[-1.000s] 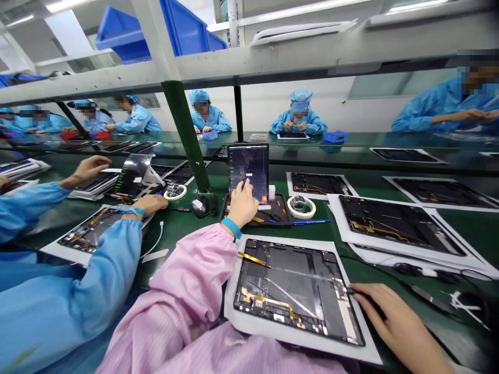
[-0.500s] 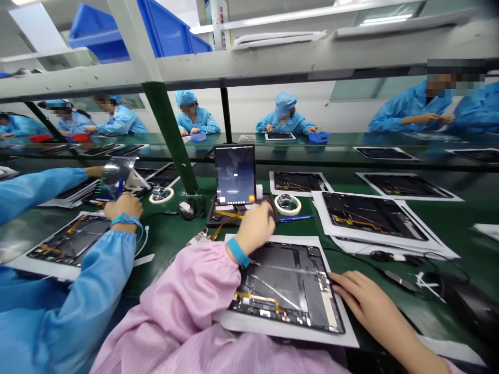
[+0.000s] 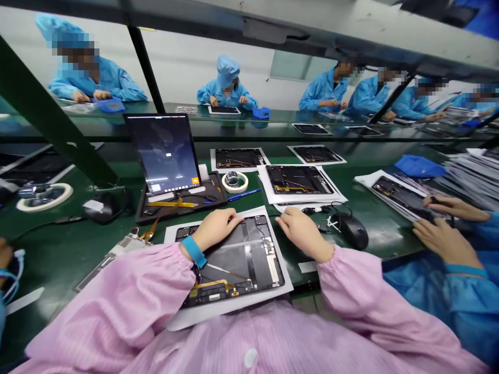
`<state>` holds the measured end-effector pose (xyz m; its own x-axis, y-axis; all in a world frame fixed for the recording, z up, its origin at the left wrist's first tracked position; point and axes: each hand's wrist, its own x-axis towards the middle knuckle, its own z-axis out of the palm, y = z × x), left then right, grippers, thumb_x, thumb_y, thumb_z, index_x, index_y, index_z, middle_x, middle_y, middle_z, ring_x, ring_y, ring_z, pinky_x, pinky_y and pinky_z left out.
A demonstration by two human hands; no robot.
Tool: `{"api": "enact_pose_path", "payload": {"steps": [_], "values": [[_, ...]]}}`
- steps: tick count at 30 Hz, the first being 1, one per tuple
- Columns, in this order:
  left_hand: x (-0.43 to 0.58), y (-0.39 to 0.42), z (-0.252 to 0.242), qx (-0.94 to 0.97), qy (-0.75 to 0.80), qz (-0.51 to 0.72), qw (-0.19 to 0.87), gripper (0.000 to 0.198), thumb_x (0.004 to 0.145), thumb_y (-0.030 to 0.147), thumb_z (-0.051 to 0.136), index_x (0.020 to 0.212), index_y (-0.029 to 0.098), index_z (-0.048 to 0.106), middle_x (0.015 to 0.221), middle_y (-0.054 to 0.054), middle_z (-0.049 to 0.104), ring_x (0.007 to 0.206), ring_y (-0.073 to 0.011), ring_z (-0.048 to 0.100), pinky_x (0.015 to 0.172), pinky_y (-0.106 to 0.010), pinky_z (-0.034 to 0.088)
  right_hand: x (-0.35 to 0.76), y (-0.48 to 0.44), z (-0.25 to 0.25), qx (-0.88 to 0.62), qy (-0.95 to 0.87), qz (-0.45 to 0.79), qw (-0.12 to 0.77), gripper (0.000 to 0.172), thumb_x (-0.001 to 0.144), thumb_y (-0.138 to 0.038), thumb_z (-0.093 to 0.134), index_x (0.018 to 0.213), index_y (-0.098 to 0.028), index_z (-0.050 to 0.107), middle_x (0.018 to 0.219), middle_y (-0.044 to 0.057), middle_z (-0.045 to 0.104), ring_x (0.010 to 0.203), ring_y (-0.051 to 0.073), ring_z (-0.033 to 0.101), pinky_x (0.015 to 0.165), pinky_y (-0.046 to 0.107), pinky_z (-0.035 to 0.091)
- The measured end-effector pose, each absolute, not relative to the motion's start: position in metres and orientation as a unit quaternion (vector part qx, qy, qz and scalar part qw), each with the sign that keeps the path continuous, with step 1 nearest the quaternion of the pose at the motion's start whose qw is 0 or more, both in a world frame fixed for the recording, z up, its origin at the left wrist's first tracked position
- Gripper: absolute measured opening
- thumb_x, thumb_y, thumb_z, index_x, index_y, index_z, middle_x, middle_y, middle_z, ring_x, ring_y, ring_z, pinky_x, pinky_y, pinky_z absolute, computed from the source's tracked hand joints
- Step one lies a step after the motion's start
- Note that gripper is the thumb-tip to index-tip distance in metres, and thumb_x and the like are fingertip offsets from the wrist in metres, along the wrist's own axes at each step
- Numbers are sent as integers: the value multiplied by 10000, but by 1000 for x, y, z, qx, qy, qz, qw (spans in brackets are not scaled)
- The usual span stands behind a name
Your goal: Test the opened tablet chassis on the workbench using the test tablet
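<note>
An opened tablet housing (image 3: pixel 230 254) lies on white paper in front of me, its yellow flex cable (image 3: pixel 214 284) and small boards exposed. Over the housing's far left part is my left hand (image 3: pixel 217 228), closed, with its fingers bent and the thumb towards the right. What it holds, if anything, is hidden. My right hand (image 3: pixel 302 232) is just off the paper's right edge, fingers loosely bent and nothing visible in them. Behind my left hand, a lit tablet screen (image 3: pixel 161 153) leans upright in a black stand (image 3: pixel 212 189).
Tape rolls (image 3: pixel 234 182), a blue pen (image 3: pixel 244 195) and more housings on paper (image 3: pixel 302 182) lie beyond. A black mouse (image 3: pixel 353 230) sits to the right, another mouse (image 3: pixel 102 208) to the left. A co-worker's hands (image 3: pixel 448 234) handle a housing at far right.
The view has turned right and come nearer the bench. My left hand has come back from the stand to the housing; my right hand has left the housing's right edge and bent its fingers.
</note>
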<state>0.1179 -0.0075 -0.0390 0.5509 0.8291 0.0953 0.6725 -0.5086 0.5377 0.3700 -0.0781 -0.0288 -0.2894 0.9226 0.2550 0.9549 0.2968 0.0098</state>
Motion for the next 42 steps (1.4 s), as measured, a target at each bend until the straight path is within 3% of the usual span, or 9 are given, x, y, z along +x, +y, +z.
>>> {"api": "enact_pose_path", "payload": {"steps": [3,6,9,12,17,21,37,40,42], "values": [[118,-7,-43,844,450,159,245,355,904,471,428,724,196,561,726,-20,646,669,-173,569,581,-257,320,362,-59,-39,-543,-834,-43,92,370,943,-146,348,1289,-107,472,1148,138,570,885,197,593,729,301,486],[117,-4,-46,841,452,154,254,375,901,494,412,726,199,561,730,-18,648,670,-171,567,570,-254,308,362,-58,-40,-523,-848,-13,82,509,944,-166,337,1450,-153,284,1044,103,620,816,199,610,683,306,494],[116,-1,-47,843,452,147,250,391,897,513,404,725,199,562,729,-20,646,669,-174,565,563,-256,298,369,-78,-29,-542,-821,-3,180,445,946,-181,321,1380,-183,420,875,67,632,757,191,600,717,327,489],[116,-1,-46,844,456,139,244,397,895,522,401,726,201,562,729,-20,645,668,-178,562,556,-258,285,370,-108,-18,-572,-746,125,318,270,925,-256,438,1143,-193,585,810,38,627,689,153,586,653,277,479],[116,-1,-44,845,458,127,246,396,894,519,400,728,200,567,728,-22,647,661,-176,559,550,-259,270,357,-131,-26,-567,-598,448,347,247,911,-409,507,964,-171,549,677,4,608,538,108,519,480,218,408],[116,-1,-43,845,459,123,245,399,891,520,402,730,197,573,737,-31,653,666,-180,560,552,-261,268,356,-124,-40,-533,-532,536,381,278,885,-438,551,941,-173,489,666,-7,615,499,84,477,477,207,383],[116,-2,-43,845,462,124,239,397,893,516,396,743,199,582,734,-26,649,664,-180,561,544,-261,269,355,-122,-44,-538,-547,526,367,298,904,-470,496,944,-179,447,669,-22,574,536,94,457,500,217,368],[116,-1,-44,845,463,123,237,398,893,515,399,748,198,592,729,-26,646,663,-180,566,541,-264,273,351,-124,-45,-571,-604,450,326,234,947,-420,401,945,-190,439,662,-20,557,540,114,474,521,237,393],[116,-1,-45,845,463,125,237,396,894,510,402,753,196,598,727,-27,645,664,-180,569,542,-265,277,346,-127,-44,-618,-672,308,269,198,966,-348,351,963,-187,467,721,17,579,628,152,532,602,280,432]]}}
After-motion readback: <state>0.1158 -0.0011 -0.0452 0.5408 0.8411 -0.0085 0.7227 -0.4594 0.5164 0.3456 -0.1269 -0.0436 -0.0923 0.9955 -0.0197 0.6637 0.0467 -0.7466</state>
